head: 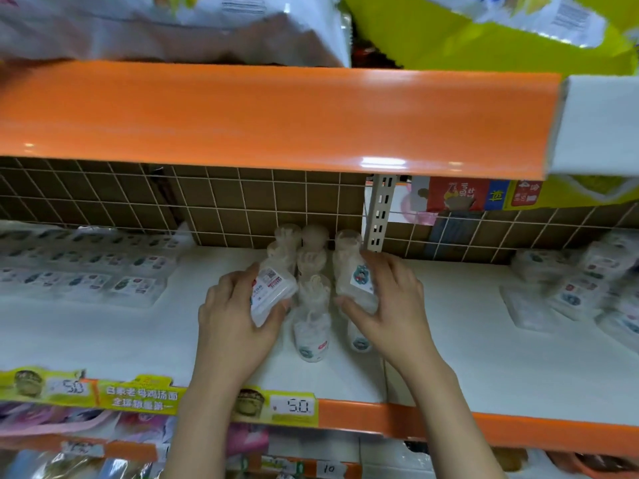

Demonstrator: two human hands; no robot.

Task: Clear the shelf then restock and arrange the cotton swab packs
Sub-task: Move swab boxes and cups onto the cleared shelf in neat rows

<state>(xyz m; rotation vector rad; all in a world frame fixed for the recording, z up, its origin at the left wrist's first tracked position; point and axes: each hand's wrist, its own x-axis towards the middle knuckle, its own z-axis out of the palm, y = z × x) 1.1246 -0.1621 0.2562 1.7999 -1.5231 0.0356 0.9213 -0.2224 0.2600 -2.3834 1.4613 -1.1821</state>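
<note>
I had both hands on the white shelf [449, 326], mid-section. My left hand [235, 319] gripped a clear cotton swab tub [271, 292], tilted, fingers and thumb curled round it. My right hand [390, 305] wrapped partly round another tub [356, 278], thumb at its near side, fingers on its far side. Between them stood a row of tubs [313, 288] running back to the grid panel [242, 202]. Flat swab packs [86, 271] lay at left, more packs [581, 288] at right. Yellow price strip [138, 395] on the front edge.
</note>
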